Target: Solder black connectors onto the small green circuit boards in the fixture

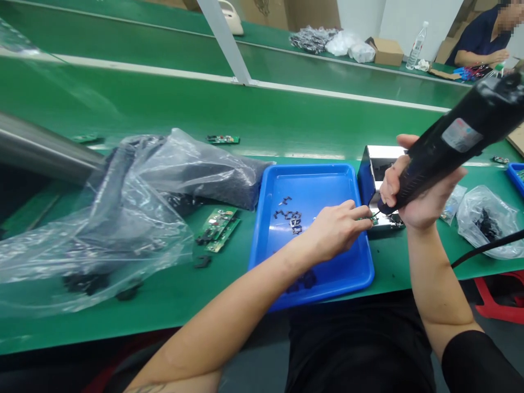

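My right hand (426, 199) is wrapped round a black electric screwdriver (454, 139), which slants down to the left. Its thin bit meets a small green circuit board (374, 220), and my left hand (341, 226) pinches that board between closed fingers. Most of the board is hidden by the fingers. Just behind the bit stands a metal box (379, 161) with an opening in its top. Under my left forearm lies a blue tray (315, 188) with several small black clips (290, 215) in it.
Left of the tray lie stacked circuit boards (219, 226) and a large plastic bag (192, 169) of dark parts. A smaller clear bag (489, 221) and a black cable (487, 248) are at right. Across the bench sits another person (477, 43).
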`<state>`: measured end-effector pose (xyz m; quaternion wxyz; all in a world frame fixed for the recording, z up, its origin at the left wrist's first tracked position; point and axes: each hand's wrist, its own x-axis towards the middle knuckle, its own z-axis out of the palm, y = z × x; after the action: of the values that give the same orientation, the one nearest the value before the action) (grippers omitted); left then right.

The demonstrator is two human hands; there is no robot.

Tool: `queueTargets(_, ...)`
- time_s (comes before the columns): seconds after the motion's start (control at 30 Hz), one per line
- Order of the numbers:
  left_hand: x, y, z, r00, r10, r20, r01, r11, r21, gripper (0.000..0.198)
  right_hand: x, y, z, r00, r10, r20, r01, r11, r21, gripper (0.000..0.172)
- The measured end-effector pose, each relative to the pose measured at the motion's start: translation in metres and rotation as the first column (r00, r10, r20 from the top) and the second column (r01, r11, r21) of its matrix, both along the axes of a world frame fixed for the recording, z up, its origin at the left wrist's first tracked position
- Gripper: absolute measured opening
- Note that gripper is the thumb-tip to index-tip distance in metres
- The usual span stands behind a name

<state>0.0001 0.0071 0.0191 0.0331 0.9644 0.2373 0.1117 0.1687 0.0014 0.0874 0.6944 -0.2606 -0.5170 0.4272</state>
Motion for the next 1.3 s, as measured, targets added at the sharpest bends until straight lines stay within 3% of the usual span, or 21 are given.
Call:
queueTargets(0.17, 0.000, 0.001, -0.001, 1.000, 0.002, -0.003, -0.002, 1.000, 0.011, 0.023, 0.027, -0.021, 0.007, 0.984, -0.178, -0.019, 0.179, 0.972, 0.152, 0.064)
queueTargets(0.33, -0.001, 0.002, -0.001, 1.000, -0.007, -0.005, 0.007, 1.000, 0.008, 0.023, 0.044, -0.031, -0.007, 0.969, -0.242, 0.049, 0.223, 0.943, 0.247, 0.070)
queueTargets(0.7, -0.001, 0.000, 0.003, 1.000, -0.001, -0.031, 0.001, 1.000, 0.000, 0.023, 0.043, -0.024, -0.026, 0.983, -0.177, 0.041, 0.170, 0.975, 0.142, 0.073)
queueTargets(0.87, -0.001, 0.000, 0.006, 0.999, -0.008, -0.037, 0.008, 1.000, 0.001, 0.023, 0.042, -0.026, -0.029, 0.978, -0.205, 0.049, 0.198, 0.973, 0.120, 0.078)
queueTargets(1.3, -0.001, 0.000, 0.006, 0.999, -0.009, -0.049, 0.009, 1.000, -0.003, 0.019, 0.022, -0.027, 0.006, 0.997, -0.074, -0.020, 0.076, 0.990, 0.119, 0.070)
